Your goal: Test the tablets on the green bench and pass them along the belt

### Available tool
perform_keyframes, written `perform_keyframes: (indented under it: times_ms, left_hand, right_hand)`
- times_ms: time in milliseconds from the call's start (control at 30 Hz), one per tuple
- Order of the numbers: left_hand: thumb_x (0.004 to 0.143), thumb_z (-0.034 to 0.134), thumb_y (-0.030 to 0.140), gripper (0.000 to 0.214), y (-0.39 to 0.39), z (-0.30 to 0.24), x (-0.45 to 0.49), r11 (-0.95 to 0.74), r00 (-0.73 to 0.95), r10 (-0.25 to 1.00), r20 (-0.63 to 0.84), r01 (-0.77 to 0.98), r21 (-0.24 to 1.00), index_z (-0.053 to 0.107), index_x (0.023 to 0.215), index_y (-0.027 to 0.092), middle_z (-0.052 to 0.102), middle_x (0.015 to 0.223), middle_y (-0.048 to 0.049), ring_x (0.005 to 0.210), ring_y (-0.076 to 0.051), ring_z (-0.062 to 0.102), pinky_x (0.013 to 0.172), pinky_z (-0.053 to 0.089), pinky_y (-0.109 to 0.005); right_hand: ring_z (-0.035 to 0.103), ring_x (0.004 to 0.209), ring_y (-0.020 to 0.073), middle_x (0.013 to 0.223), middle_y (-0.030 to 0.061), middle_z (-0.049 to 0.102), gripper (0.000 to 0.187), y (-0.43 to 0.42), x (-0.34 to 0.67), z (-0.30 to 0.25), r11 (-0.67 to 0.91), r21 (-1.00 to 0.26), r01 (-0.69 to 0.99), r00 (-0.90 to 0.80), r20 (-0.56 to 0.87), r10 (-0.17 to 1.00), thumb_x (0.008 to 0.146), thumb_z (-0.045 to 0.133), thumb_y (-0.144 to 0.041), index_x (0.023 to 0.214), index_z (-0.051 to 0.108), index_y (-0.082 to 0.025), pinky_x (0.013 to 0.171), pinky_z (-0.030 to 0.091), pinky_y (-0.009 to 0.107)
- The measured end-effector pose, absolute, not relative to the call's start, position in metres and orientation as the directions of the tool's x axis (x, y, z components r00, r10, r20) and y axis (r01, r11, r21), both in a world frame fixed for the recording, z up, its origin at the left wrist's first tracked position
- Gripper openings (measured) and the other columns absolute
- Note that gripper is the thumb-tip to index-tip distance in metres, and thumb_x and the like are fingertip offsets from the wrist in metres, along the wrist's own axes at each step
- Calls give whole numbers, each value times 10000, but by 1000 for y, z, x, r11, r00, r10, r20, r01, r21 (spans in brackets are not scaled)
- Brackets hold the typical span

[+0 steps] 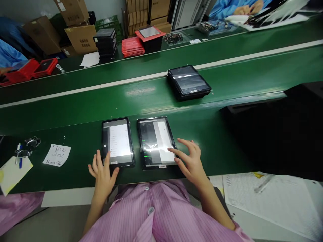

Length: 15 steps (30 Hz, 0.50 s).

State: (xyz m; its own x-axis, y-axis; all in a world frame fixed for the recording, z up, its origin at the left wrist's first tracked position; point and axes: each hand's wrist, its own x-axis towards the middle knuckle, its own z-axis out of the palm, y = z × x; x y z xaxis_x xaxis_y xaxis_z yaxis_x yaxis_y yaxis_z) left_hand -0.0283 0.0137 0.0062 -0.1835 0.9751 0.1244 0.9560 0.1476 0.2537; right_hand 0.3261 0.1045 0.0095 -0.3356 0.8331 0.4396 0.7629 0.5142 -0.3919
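Two tablets with lit screens lie side by side on the green bench (83,134) in front of me. My left hand (103,174) is at the lower left corner of the left tablet (118,139), fingers spread, with the index fingertip over its screen. Over the right tablet (151,141), my right hand (190,161) has its index finger stretched onto the bright part of the screen, its other fingers apart. Whether that fingertip touches the glass I cannot tell. Neither hand grips anything. The left screen shows a list; the right one is part dark, part white.
Beyond the tablets sits a stack of tablets (189,80). A large black object (277,131) stands at the right. Handwritten note (57,155), pens (20,156) and yellowish paper (15,173) lie left. Across the bench are red trays (133,46) and a co-worker's hands (248,8).
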Motion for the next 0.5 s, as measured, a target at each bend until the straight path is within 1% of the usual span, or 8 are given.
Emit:
perform_keyframes:
  times_ms: [33, 67, 133, 200, 333, 500]
  left_hand:
    - [1009, 324, 583, 634, 15, 4, -32, 187, -228, 965, 133, 946, 265, 358, 1547, 249, 154, 1661, -185, 1492, -426, 191, 1112, 152, -747]
    - [1014, 310, 579, 633, 18, 3, -35, 206, -253, 958, 135, 934, 293, 345, 1553, 249, 224, 1636, -191, 1477, -407, 247, 1121, 197, -715]
    - [1023, 294, 565, 634, 24, 0, -41, 191, -257, 956, 141, 910, 367, 300, 1569, 243, 378, 1555, -187, 1429, -355, 366, 1126, 305, -615]
    - [1024, 295, 564, 650, 29, -1, -44, 152, -237, 957, 167, 900, 409, 276, 1574, 218, 461, 1490, -185, 1383, -332, 435, 1095, 381, -543]
    - [1020, 292, 581, 690, 34, -1, -46, 137, -230, 949, 216, 917, 376, 278, 1567, 161, 489, 1464, -209, 1340, -359, 471, 1063, 401, -546]
    - [1014, 263, 607, 730, 35, -3, -47, 147, -232, 946, 225, 929, 341, 313, 1548, 112, 513, 1422, -234, 1299, -374, 498, 1035, 414, -548]
  right_hand:
    - [448, 1285, 329, 1420, 118, 456, 354, 104, 325, 8, 501, -380, 777, -318, 450, 835, 1004, 419, -346, 1165, 727, -274, 1119, 313, 605]
    - [450, 1277, 328, 1409, 119, 460, 337, 105, 323, 7, 489, -362, 794, -309, 453, 836, 1000, 437, -341, 1145, 733, -270, 1120, 313, 603]
    - [434, 1285, 333, 1414, 125, 449, 313, 106, 313, 5, 476, -317, 821, -315, 443, 839, 994, 467, -342, 1136, 734, -265, 1125, 306, 606]
    - [409, 1306, 337, 1441, 129, 428, 308, 108, 301, 5, 475, -282, 833, -340, 416, 843, 993, 477, -349, 1157, 727, -272, 1131, 292, 615]
    - [373, 1336, 345, 1507, 127, 382, 333, 111, 285, 6, 480, -248, 842, -396, 320, 860, 993, 480, -373, 1240, 691, -297, 1143, 250, 639]
    - [333, 1368, 376, 1559, 148, 327, 420, 109, 275, 3, 496, -228, 838, -448, 233, 863, 980, 500, -436, 1372, 600, -321, 1134, 223, 677]
